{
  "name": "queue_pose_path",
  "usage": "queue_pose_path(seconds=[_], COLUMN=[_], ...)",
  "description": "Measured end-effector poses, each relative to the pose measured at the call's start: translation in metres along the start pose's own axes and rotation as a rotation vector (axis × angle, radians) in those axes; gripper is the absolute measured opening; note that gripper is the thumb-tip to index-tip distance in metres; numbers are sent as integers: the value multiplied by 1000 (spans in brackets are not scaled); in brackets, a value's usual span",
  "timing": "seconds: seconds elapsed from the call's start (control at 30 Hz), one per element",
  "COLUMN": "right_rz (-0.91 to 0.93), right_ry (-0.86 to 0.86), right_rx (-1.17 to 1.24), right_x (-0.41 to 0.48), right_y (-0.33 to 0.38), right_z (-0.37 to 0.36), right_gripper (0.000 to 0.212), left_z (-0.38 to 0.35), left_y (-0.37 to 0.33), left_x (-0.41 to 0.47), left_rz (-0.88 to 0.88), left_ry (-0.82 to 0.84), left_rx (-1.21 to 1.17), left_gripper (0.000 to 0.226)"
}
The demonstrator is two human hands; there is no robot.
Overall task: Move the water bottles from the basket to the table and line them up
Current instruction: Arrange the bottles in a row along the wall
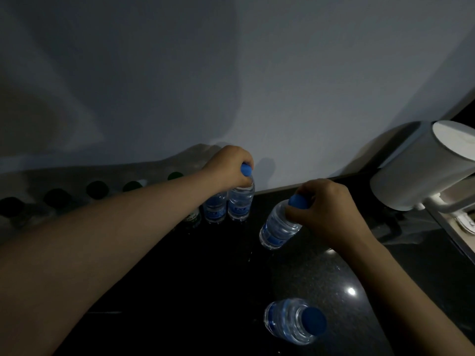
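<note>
My left hand (228, 167) grips the blue cap of a water bottle (240, 202) that stands upright by the wall, close beside another blue-labelled bottle (214, 208). To the left of these runs a row of several dark green-capped bottles (97, 189) along the wall. My right hand (326, 209) holds a tilted water bottle (276, 228) by its neck and blue cap, just above the black table (195, 286). One more blue-capped bottle (295, 321) stands alone near the front. No basket is in view.
A white kettle-like jug (421, 168) stands at the back right on the table's corner. Past the table's right edge lies a lighter surface (462, 222). A pale wall (257, 86) closes off the back.
</note>
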State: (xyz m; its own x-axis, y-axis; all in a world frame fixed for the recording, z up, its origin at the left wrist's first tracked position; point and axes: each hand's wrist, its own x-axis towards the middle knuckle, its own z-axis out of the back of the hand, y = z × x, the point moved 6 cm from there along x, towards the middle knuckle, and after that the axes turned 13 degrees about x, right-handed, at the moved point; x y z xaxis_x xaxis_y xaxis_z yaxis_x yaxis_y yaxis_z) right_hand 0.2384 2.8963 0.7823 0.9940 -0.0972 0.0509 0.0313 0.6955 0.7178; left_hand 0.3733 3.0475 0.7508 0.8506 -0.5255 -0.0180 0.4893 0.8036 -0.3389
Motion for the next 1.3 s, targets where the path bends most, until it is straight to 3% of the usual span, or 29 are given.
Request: queue_pose_path(seconds=[0.57, 0.97, 1.3], right_rz=[-53, -130, -196], right_ry=[-7, -13, -10], right_rx=[-46, -201, -172], right_x=[33, 106, 120], right_y=[-14, -18, -23], right_z=[-9, -24, -31], right_gripper=[29, 30, 30], left_z=[-6, -5, -5], left_y=[5, 5, 5], left_x=[-4, -1, -2], left_rz=[-18, 52, 60], left_ry=[2, -28, -39], left_rx=[-40, -43, -54], left_gripper=[11, 22, 21])
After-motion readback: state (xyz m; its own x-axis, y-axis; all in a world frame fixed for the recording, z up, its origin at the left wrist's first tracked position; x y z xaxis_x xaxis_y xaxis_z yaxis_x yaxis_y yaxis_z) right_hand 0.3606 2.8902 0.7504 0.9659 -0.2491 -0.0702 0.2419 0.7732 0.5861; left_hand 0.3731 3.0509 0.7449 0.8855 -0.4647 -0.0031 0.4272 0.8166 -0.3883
